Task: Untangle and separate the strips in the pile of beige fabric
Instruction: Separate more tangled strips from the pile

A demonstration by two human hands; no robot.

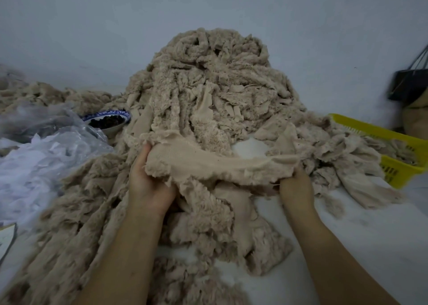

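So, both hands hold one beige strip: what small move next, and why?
Probably lift the strip up and out: the left hand and right hand grip its ends, but its far edge runs into the fabric pile.

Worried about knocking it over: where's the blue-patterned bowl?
Head view, left side: the bowl sits against the left edge of the beige fabric pile, just behind the crumpled clear plastic, beyond the left hand.

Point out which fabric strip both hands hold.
The strip stretched between left hand and right hand, smooth side up; the others lie loose in the pile.
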